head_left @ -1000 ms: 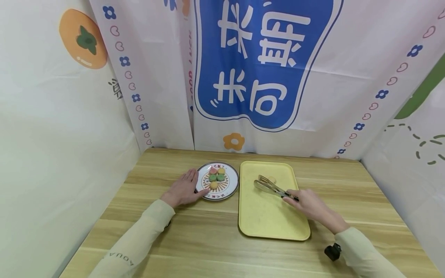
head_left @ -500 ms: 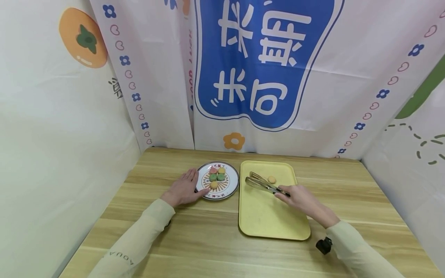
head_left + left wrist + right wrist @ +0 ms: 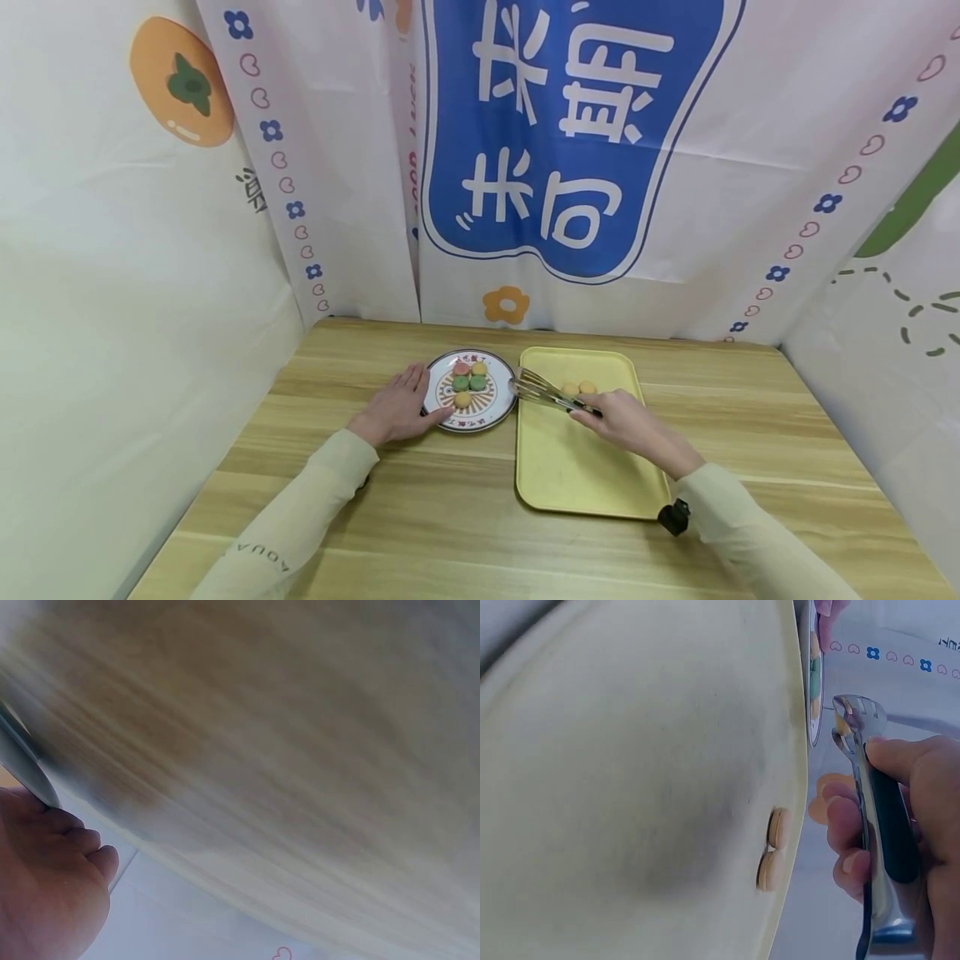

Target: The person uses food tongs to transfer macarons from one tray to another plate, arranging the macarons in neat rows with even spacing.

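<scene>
In the head view, my left hand (image 3: pixel 396 405) lies at the left edge of a white patterned plate (image 3: pixel 495 408), its fingers straight and its thumb at the rim. Several pink, yellow and green macarons (image 3: pixel 461 383) sit on that plate. My right hand (image 3: pixel 628 423) grips metal tongs (image 3: pixel 543 390) by their dark handles, above a yellow tray (image 3: pixel 577 475). The tong tips reach the plate's right rim. A yellowish patch shows between the tips in the right wrist view; I cannot tell whether it is a macaron. Two yellow macarons (image 3: pixel 775 850) lie side by side on the tray.
The plate and tray stand side by side on a wooden table (image 3: pixel 450 525). Behind them hangs a printed cloth (image 3: pixel 360 167), with white cloth walls at both sides. A black wrist camera (image 3: pixel 674 517) hangs under my right wrist.
My right hand has moved left with the tongs, from above the tray's middle to the plate's right rim. A second macaron on the tray has come into sight. My left hand stays put.
</scene>
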The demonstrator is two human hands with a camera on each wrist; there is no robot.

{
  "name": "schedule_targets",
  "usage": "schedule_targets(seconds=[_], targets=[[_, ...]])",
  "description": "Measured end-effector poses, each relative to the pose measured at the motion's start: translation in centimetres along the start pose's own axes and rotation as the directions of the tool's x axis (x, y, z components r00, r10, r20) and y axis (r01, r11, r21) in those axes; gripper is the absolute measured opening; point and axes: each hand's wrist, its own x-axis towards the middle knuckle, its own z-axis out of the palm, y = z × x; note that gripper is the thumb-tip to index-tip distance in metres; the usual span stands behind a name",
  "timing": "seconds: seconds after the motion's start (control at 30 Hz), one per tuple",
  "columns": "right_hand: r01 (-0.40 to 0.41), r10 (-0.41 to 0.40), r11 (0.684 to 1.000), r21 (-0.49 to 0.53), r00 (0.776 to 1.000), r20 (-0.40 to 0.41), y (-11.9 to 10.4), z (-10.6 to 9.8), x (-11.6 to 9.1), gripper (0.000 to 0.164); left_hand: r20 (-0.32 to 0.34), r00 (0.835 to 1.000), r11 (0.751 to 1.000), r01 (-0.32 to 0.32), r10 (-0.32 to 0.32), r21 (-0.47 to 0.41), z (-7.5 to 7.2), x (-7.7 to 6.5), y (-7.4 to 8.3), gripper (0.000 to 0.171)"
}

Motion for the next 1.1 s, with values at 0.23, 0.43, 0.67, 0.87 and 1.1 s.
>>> schedule_targets(seconds=[0.23, 0.43, 0.67, 0.87, 1.1], targets=[[0.067, -0.069, 0.997, -0.048, 0.997, -0.038, -0.5, 0.9, 1.2, 0.019, 0.002, 1.000, 1.000, -0.008, 0.008, -0.001, 0.1, 0.1, 0.0, 0.107], [0.109, -0.113, 0.989, -0.095, 0.993, -0.040, -0.9, 1.5, 2.1, 0.022, -0.001, 1.000, 1.000, -0.013, 0.013, 0.002, 0.1, 0.2, -0.1, 0.107], [0.145, -0.151, 0.980, -0.137, 0.988, -0.028, -1.5, 2.4, 3.0, 0.030, 0.003, 1.000, 1.000, -0.015, 0.015, 0.002, 0.2, 0.2, -0.2, 0.108], [0.120, -0.123, 0.982, -0.146, 0.992, -0.018, -1.9, 2.9, 3.7, 0.023, 0.006, 1.000, 1.000, -0.016, 0.016, 0.002, 0.1, 0.2, -0.2, 0.107], [0.127, -0.128, 0.988, -0.091, 0.992, -0.006, -2.4, 3.3, 4.2, 0.018, 0.002, 1.000, 1.000, -0.015, 0.015, -0.001, 0.0, -0.1, -0.1, 0.106]])
